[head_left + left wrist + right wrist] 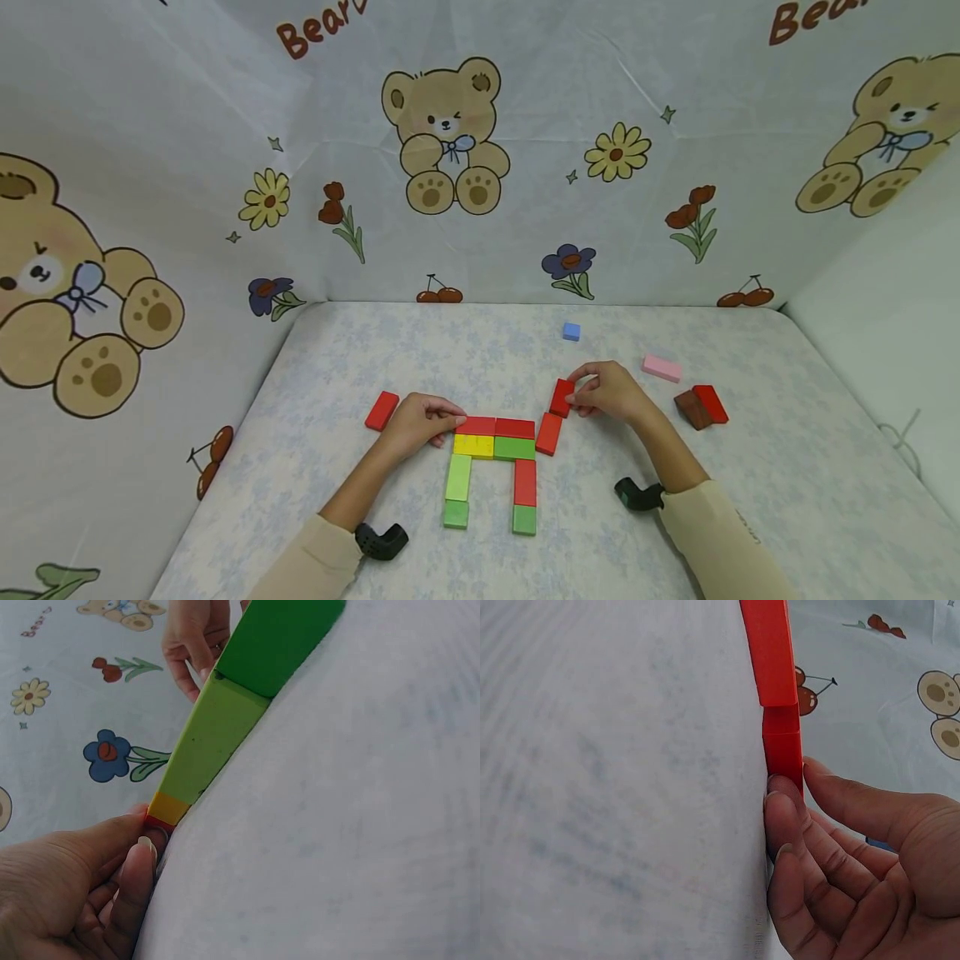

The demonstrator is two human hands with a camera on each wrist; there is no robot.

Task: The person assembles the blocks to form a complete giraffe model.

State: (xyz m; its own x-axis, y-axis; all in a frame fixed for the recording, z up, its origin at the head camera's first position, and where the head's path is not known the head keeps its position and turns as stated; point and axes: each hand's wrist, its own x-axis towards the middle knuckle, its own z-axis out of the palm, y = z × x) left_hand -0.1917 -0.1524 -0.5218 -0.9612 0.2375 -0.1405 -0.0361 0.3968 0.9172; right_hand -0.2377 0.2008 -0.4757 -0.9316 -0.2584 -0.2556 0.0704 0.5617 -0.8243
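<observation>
Flat on the table, coloured blocks form a shape with two legs: a red row on top, a yellow block and a green block below it. The left leg has a light green block, the right a red one; each ends in green. My left hand pinches the left end of the top-row red block. At the upper right, my right hand grips a red block between thumb and fingers. Its lower end meets another slanted red block beside the row.
A loose red block lies left of my left hand. Farther right are a pink block, a brown block and a red block against it. A small blue block lies toward the back, before a bear-print cloth.
</observation>
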